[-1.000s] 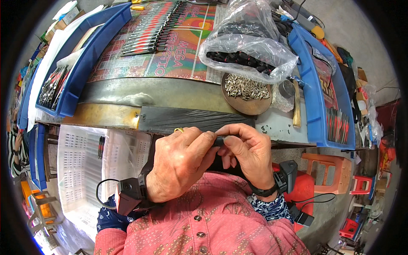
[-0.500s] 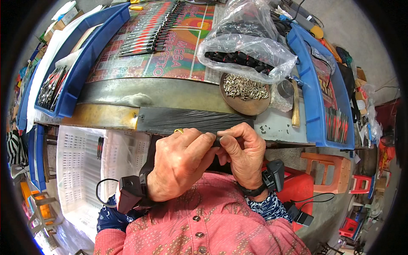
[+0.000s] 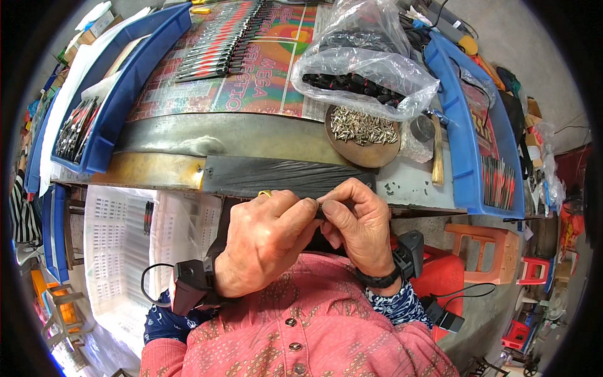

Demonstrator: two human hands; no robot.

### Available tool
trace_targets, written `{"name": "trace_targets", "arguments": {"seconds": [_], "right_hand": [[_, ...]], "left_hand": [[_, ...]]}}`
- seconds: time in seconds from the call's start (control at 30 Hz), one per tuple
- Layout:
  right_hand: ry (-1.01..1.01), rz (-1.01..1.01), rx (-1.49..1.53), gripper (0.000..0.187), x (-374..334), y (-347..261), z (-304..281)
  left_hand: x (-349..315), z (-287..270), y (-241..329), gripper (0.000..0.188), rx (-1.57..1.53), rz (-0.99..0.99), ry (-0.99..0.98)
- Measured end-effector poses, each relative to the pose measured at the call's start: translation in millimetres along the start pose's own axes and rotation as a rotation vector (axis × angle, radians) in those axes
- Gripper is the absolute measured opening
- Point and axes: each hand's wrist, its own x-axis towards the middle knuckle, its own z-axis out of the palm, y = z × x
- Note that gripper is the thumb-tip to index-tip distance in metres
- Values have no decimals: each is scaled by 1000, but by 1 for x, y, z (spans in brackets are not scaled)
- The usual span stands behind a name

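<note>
My left hand (image 3: 260, 239) and my right hand (image 3: 361, 229) meet at the front edge of the workbench, fingertips close together. Between them they pinch a small dark piece (image 3: 320, 213), mostly covered by fingers, so its kind cannot be made out. A black pad with creases (image 3: 276, 176) lies along the bench edge just beyond the hands. Further right, a round brown dish (image 3: 361, 158) holds many small silver metal pins (image 3: 364, 127). Behind the dish lies an open clear plastic bag (image 3: 377, 66) with black parts (image 3: 352, 87) inside.
Long blue trays with thin black-and-red pieces stand left (image 3: 100, 141) and right (image 3: 461, 151). Similar black-and-red sticks (image 3: 217, 50) lie in a row on printed sheets. A brush (image 3: 437, 160) is right of the dish. Below are a white crate (image 3: 116, 251) and an orange stool (image 3: 496, 267).
My right hand has shifted slightly and its wrist has turned a little. The left hand stays almost still. Both keep their pinch on the small dark piece.
</note>
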Motion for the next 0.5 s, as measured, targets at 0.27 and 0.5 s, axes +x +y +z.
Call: {"name": "trace_targets", "arguments": {"seconds": [0.27, 0.5], "right_hand": [[10, -45, -91, 9, 1, -3, 1], [-12, -85, -105, 9, 1, -4, -3]], "left_hand": [[-2, 3, -1, 27, 11, 28, 24], [-2, 6, -1, 28, 9, 42, 39]]}}
